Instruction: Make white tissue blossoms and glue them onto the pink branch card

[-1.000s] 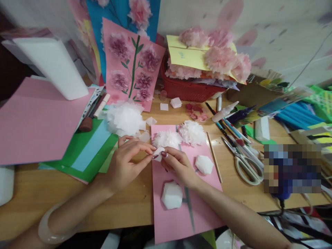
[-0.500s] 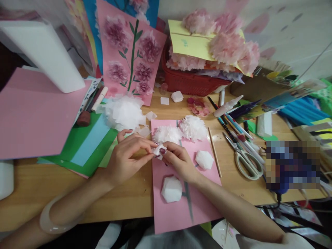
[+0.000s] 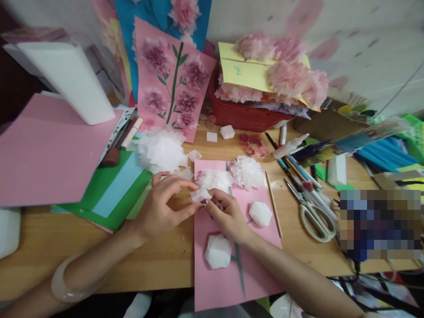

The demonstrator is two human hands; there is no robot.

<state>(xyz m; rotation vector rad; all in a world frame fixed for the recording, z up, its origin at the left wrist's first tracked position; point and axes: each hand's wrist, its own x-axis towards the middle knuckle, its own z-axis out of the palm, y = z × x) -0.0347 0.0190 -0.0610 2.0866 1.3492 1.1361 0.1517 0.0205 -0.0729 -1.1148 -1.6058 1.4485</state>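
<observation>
One small white paper (image 3: pixel 199 195) is just below the frame's centre, pinched by the right hand (image 3: pixel 229 216). The left hand (image 3: pixel 159 203) curves half open, fingertips beside it; whether these grip, I cannot tell. Beneath, a pink sheet (image 3: pixel 212 289) lies partly on the bench (image 3: pixel 162 265).

The right hand (image 3: pixel 228 216) hides the middle of the grey-green stem (image 3: pixel 241 276) on the near pink paper sheet (image 3: pixel 212 287). The top edge crops the far-left blue sheet (image 3: pixel 162 17); pixelation obscures the dark-blue corded object (image 3: pixel 357 255) at right.
</observation>
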